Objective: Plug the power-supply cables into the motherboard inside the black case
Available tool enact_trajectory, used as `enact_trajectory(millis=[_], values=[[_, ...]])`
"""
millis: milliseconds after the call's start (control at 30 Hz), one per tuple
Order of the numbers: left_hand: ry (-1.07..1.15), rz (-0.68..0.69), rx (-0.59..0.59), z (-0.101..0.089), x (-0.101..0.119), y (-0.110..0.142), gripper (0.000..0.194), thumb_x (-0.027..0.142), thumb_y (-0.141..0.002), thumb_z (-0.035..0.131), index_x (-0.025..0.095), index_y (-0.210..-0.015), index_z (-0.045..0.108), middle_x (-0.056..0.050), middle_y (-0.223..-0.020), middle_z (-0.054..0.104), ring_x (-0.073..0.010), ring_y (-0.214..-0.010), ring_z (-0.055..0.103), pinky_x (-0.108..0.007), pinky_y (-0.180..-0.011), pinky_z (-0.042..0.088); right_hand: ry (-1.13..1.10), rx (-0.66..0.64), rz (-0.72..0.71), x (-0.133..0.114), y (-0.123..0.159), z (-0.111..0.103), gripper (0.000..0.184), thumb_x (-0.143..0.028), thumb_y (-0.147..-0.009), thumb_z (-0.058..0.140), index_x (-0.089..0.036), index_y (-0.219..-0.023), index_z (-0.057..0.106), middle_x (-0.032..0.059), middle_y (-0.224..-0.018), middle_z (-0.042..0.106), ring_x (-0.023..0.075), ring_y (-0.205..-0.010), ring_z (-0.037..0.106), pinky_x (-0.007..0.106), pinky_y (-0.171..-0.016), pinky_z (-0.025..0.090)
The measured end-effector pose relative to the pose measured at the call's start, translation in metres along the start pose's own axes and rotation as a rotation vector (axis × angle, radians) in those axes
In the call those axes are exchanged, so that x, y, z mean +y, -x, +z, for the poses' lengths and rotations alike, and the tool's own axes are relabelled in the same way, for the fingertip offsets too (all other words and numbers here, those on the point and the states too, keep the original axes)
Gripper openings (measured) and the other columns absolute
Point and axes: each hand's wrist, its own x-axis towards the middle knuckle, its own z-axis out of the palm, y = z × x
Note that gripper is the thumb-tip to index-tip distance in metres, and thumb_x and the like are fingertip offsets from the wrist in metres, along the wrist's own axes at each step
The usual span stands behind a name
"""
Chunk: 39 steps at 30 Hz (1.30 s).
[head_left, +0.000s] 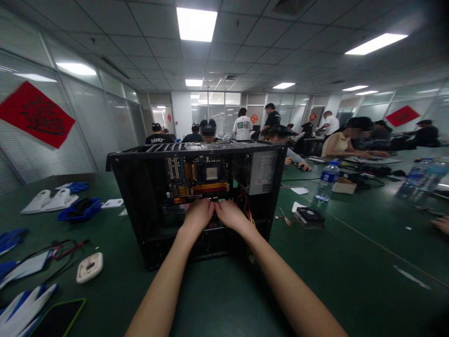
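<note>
Black computer case (138, 192), open-sided, around left hand (199, 214) and right hand (229, 214); both curled, nearly touching; whether grasping anything cannot be told; motherboard (200, 174) just above them.

This is an open-plan office with signs of a computer workshop: a grey tiled ceiling (154, 47) with bright rectangular light panels (197, 24), tall glass partitions (87, 110) with pale slatted blinds, people (338, 144) seated around a broad green tabletop (336, 267), and on it an opened black metal computer case (131, 196) near a slim screwdriver (286, 218).
</note>
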Motion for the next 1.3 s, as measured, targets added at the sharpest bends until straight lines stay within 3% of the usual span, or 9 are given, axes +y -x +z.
enact_trajectory(millis=[467,667,867,967,1100,1300], values=[[0.134,0.085,0.046,0.002,-0.004,-0.001,0.032,0.028,-0.095,0.045,0.016,-0.076,0.067,-0.010,-0.074,0.071,-0.0216,-0.071,0.064,-0.030,-0.062,0.032,-0.126,0.000,-0.002,0.003,-0.001,-0.003,0.049,-0.027,-0.106,0.031,-0.008,-0.096,0.075,0.0213,-0.101,0.075,0.0259,-0.094,0.071,0.029,-0.073,0.040],[0.244,0.093,0.067,0.003,-0.005,-0.001,0.032,0.027,-0.095,0.045,0.016,-0.070,0.062,-0.008,-0.071,0.069,-0.0189,-0.066,0.060,-0.028,-0.061,0.030,-0.408,-0.023,0.004,0.006,-0.004,-0.004,0.049,-0.028,-0.106,0.030,-0.011,-0.096,0.074,0.0142,-0.098,0.076,0.0217,-0.091,0.068,0.025,-0.072,0.042],[0.322,0.131,0.052,0.005,-0.007,-0.004,0.028,0.023,-0.092,0.044,0.017,-0.072,0.064,-0.007,-0.073,0.070,-0.0187,-0.068,0.061,-0.027,-0.062,0.032,-0.534,-0.053,0.036,0.011,-0.012,0.002,0.063,-0.048,-0.105,0.029,-0.009,-0.086,0.075,0.0160,-0.086,0.075,0.0252,-0.087,0.069,0.028,-0.072,0.045],[0.374,0.184,0.033,0.004,-0.006,-0.003,0.027,0.022,-0.091,0.045,0.016,-0.077,0.068,-0.007,-0.076,0.072,-0.0185,-0.070,0.063,-0.027,-0.062,0.033,-0.641,-0.110,0.068,0.012,-0.014,0.003,0.064,-0.055,-0.103,0.031,-0.012,-0.077,0.072,0.0125,-0.073,0.072,0.0246,-0.076,0.069,0.029,-0.068,0.047],[0.437,0.204,0.074,-0.002,-0.003,0.002,0.029,0.025,-0.090,0.046,0.016,-0.070,0.065,-0.004,-0.067,0.069,-0.0160,-0.063,0.060,-0.026,-0.060,0.032,-0.966,-0.249,0.143,0.008,-0.014,0.003,0.062,-0.051,-0.104,0.028,-0.016,-0.071,0.067,0.0045,-0.051,0.062,0.0205,-0.050,0.063,0.029,-0.054,0.049],[0.458,0.197,0.159,-0.008,0.001,0.007,0.032,0.026,-0.088,0.051,0.017,-0.059,0.057,0.000,-0.056,0.061,-0.0130,-0.056,0.052,-0.025,-0.057,0.030,-1.048,-0.129,0.240,0.002,-0.015,-0.005,0.051,-0.036,-0.103,0.041,-0.016,-0.060,0.062,0.0021,-0.045,0.060,0.0149,-0.041,0.058,0.023,-0.047,0.044]])
